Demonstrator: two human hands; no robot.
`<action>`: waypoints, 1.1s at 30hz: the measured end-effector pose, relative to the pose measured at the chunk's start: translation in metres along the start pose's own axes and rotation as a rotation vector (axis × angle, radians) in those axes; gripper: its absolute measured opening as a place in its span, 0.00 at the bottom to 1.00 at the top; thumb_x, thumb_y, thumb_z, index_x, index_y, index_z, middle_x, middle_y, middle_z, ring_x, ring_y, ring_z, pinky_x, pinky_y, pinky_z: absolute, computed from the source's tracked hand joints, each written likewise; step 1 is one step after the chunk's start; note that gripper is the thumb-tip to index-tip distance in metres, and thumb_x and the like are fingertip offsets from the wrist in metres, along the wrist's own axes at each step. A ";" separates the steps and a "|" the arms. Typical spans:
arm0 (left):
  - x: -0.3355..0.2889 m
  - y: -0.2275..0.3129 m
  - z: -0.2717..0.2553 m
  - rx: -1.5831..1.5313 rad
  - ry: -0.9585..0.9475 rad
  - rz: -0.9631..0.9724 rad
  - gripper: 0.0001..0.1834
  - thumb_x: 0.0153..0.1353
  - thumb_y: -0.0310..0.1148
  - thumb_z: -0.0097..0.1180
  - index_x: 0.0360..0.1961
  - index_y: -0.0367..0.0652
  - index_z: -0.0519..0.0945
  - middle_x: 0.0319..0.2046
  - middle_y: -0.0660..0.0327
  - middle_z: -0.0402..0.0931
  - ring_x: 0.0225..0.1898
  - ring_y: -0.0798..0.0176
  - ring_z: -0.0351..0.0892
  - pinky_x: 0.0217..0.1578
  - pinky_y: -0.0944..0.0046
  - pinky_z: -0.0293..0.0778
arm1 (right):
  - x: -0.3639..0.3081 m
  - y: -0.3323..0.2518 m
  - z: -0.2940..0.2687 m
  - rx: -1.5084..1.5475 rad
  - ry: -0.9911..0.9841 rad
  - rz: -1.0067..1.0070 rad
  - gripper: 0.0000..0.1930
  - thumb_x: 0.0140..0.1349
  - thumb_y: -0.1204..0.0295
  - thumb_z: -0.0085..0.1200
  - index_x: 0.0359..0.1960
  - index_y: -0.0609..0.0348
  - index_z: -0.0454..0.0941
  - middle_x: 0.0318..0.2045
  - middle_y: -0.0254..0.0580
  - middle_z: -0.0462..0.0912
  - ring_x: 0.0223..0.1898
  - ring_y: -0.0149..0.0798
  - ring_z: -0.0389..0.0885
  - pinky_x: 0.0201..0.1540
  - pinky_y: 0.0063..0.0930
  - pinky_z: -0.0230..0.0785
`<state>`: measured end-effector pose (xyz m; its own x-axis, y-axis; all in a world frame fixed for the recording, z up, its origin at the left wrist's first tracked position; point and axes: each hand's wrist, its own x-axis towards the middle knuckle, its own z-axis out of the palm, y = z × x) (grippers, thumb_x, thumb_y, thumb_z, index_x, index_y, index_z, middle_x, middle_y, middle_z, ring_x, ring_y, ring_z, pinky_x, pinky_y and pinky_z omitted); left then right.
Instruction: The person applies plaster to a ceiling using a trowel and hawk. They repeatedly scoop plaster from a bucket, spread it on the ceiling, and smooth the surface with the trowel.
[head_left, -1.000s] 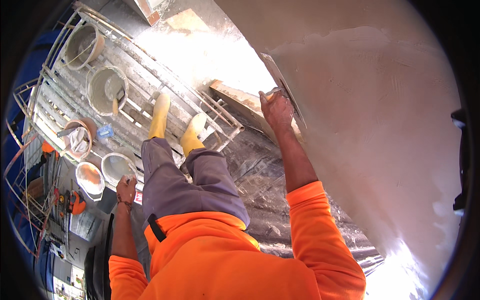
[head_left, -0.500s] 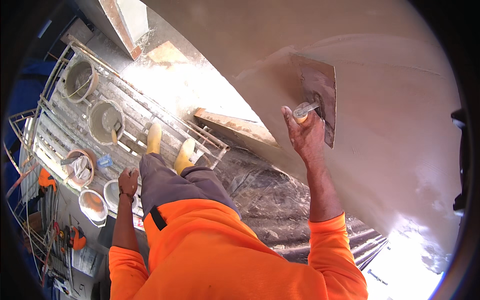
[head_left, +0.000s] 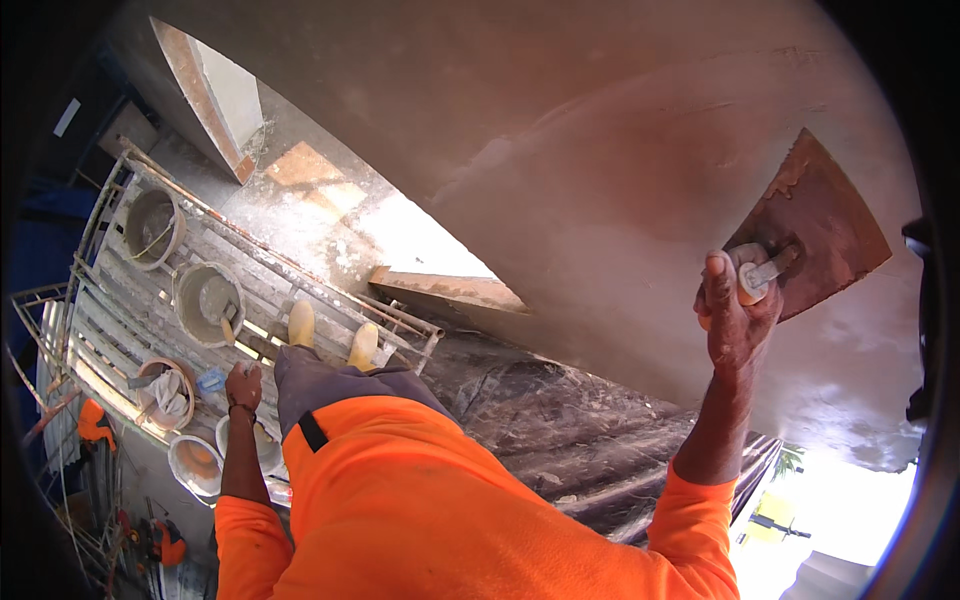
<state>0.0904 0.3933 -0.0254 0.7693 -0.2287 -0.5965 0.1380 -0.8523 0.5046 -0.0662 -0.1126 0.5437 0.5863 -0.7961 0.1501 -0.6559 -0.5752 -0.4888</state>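
Observation:
My right hand (head_left: 738, 315) is wrapped round the pale handle of a plastering trowel (head_left: 815, 225). The trowel's broad brown blade lies against the smooth grey-brown plastered wall (head_left: 620, 190), at the right of the view. A ridge of wet plaster clings to one edge of the blade. My left hand (head_left: 243, 386) hangs low at my left side, its fingers curled in, and nothing shows in them. Below it are a white bucket (head_left: 262, 450) and, beside that, a paler tub (head_left: 196, 464).
My yellow boots (head_left: 302, 323) stand on a slatted scaffold platform (head_left: 120, 310) with a rusty rail. Grey buckets (head_left: 205, 305) hold plaster, one with a small tool. A reddish bucket (head_left: 168, 395) holds a cloth. Dark sheeting (head_left: 560, 420) lies along the wall's foot.
My right hand has swept the trowel rightward along the wall, and its blade has turned. The view has shifted too. My left hand stays low at my side.

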 end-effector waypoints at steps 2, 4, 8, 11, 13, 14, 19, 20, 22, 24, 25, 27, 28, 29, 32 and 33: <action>-0.002 -0.007 -0.001 0.052 0.031 0.018 0.21 0.63 0.44 0.61 0.41 0.33 0.83 0.36 0.42 0.84 0.40 0.38 0.83 0.44 0.49 0.76 | -0.026 0.029 0.059 -0.236 -0.128 -0.177 0.23 0.64 0.54 0.67 0.30 0.62 0.75 0.20 0.43 0.77 0.25 0.41 0.79 0.32 0.35 0.71; -0.007 -0.017 0.003 0.077 0.091 0.029 0.21 0.62 0.44 0.61 0.41 0.33 0.83 0.36 0.42 0.84 0.40 0.38 0.83 0.44 0.49 0.76 | -0.047 0.070 0.158 -0.390 -0.419 -0.066 0.30 0.67 0.43 0.57 0.36 0.66 0.81 0.27 0.60 0.84 0.32 0.59 0.86 0.38 0.50 0.78; -0.029 -0.041 0.002 -0.079 0.000 -0.016 0.23 0.62 0.46 0.61 0.37 0.31 0.80 0.32 0.39 0.81 0.37 0.37 0.82 0.40 0.47 0.75 | -0.062 0.146 0.331 -0.497 -0.639 -0.069 0.29 0.71 0.45 0.49 0.44 0.66 0.79 0.33 0.59 0.86 0.39 0.57 0.88 0.46 0.50 0.80; -0.055 -0.059 -0.010 -0.030 0.009 -0.065 0.21 0.62 0.46 0.62 0.34 0.32 0.81 0.31 0.43 0.82 0.35 0.41 0.83 0.39 0.50 0.76 | -0.050 0.186 0.398 -0.428 -0.577 -0.095 0.27 0.70 0.46 0.50 0.46 0.63 0.79 0.36 0.57 0.87 0.41 0.56 0.88 0.47 0.49 0.80; -0.073 -0.070 -0.019 -0.048 -0.007 -0.085 0.20 0.63 0.44 0.62 0.32 0.33 0.81 0.29 0.48 0.83 0.33 0.49 0.84 0.37 0.53 0.76 | -0.042 0.203 0.415 -0.376 -0.517 -0.117 0.28 0.71 0.46 0.49 0.45 0.64 0.78 0.33 0.57 0.86 0.38 0.57 0.87 0.44 0.51 0.80; -0.080 -0.076 -0.022 -0.084 -0.009 -0.100 0.19 0.64 0.43 0.62 0.31 0.34 0.81 0.28 0.50 0.84 0.31 0.53 0.84 0.36 0.55 0.75 | -0.037 0.208 0.419 -0.383 -0.521 -0.092 0.26 0.71 0.47 0.50 0.45 0.64 0.78 0.32 0.57 0.86 0.37 0.57 0.88 0.43 0.52 0.80; -0.082 -0.098 -0.023 -0.167 -0.006 -0.173 0.18 0.64 0.40 0.64 0.29 0.34 0.79 0.25 0.55 0.83 0.27 0.61 0.81 0.33 0.59 0.75 | -0.022 0.199 0.387 -0.417 -0.432 -0.105 0.27 0.70 0.46 0.51 0.43 0.64 0.79 0.31 0.57 0.86 0.36 0.57 0.88 0.41 0.52 0.80; -0.076 -0.099 -0.021 -0.206 -0.019 -0.254 0.18 0.64 0.40 0.64 0.28 0.34 0.79 0.24 0.55 0.82 0.27 0.61 0.81 0.32 0.59 0.75 | -0.018 0.189 0.371 -0.392 -0.449 -0.092 0.28 0.70 0.45 0.51 0.43 0.64 0.79 0.31 0.58 0.86 0.36 0.57 0.88 0.41 0.52 0.80; -0.057 -0.096 -0.018 -0.229 -0.006 -0.111 0.17 0.63 0.40 0.64 0.28 0.35 0.79 0.23 0.55 0.81 0.27 0.62 0.81 0.32 0.57 0.75 | -0.008 0.164 0.332 -0.358 -0.487 -0.047 0.29 0.70 0.44 0.51 0.42 0.65 0.80 0.30 0.58 0.86 0.36 0.58 0.87 0.41 0.52 0.79; -0.031 -0.081 -0.015 -0.169 -0.032 -0.102 0.17 0.63 0.41 0.64 0.28 0.35 0.80 0.22 0.54 0.81 0.27 0.61 0.81 0.32 0.57 0.74 | -0.003 0.135 0.290 -0.387 -0.429 -0.074 0.28 0.69 0.46 0.53 0.41 0.66 0.80 0.29 0.58 0.86 0.35 0.59 0.87 0.40 0.52 0.79; -0.020 -0.070 -0.016 -0.160 -0.023 -0.016 0.18 0.62 0.42 0.63 0.28 0.35 0.80 0.23 0.52 0.81 0.27 0.57 0.81 0.33 0.55 0.74 | 0.000 0.122 0.268 -0.396 -0.415 -0.088 0.27 0.68 0.47 0.55 0.41 0.66 0.80 0.28 0.57 0.85 0.34 0.58 0.87 0.39 0.52 0.79; 0.005 -0.043 -0.020 -0.034 -0.014 0.065 0.18 0.61 0.42 0.63 0.30 0.34 0.81 0.25 0.50 0.82 0.28 0.53 0.81 0.34 0.54 0.75 | 0.005 0.096 0.228 -0.389 -0.369 -0.116 0.26 0.68 0.49 0.56 0.39 0.67 0.80 0.27 0.56 0.85 0.33 0.58 0.86 0.38 0.51 0.79; 0.015 -0.028 -0.020 0.011 -0.012 0.077 0.18 0.61 0.42 0.63 0.31 0.34 0.81 0.26 0.50 0.83 0.28 0.51 0.82 0.34 0.54 0.75 | 0.008 0.084 0.210 -0.365 -0.340 -0.102 0.27 0.67 0.47 0.57 0.37 0.67 0.80 0.26 0.57 0.85 0.33 0.58 0.86 0.38 0.52 0.79; 0.026 -0.013 -0.019 -0.135 -0.020 0.134 0.17 0.60 0.42 0.63 0.34 0.34 0.82 0.29 0.48 0.83 0.32 0.51 0.84 0.37 0.53 0.76 | 0.010 0.073 0.192 -0.342 -0.311 -0.093 0.28 0.67 0.46 0.58 0.35 0.66 0.81 0.26 0.58 0.84 0.33 0.59 0.86 0.39 0.53 0.78; 0.049 0.025 -0.023 -0.116 0.000 0.252 0.17 0.60 0.41 0.63 0.37 0.34 0.84 0.31 0.48 0.84 0.35 0.51 0.85 0.40 0.54 0.77 | 0.014 0.041 0.144 -0.320 -0.234 -0.076 0.29 0.66 0.45 0.59 0.32 0.66 0.81 0.26 0.59 0.84 0.33 0.59 0.86 0.39 0.51 0.78; 0.056 0.036 -0.023 -0.222 -0.050 0.201 0.17 0.61 0.40 0.63 0.40 0.34 0.84 0.33 0.48 0.85 0.37 0.52 0.86 0.42 0.55 0.78 | 0.015 0.033 0.128 -0.330 -0.217 -0.079 0.28 0.66 0.46 0.59 0.33 0.66 0.81 0.26 0.58 0.84 0.33 0.57 0.86 0.39 0.50 0.78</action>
<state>0.1523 0.3605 -0.0264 0.7644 -0.4098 -0.4977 0.1231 -0.6650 0.7366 -0.0179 -0.1194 0.4202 0.7047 -0.7090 -0.0261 -0.7015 -0.6908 -0.1752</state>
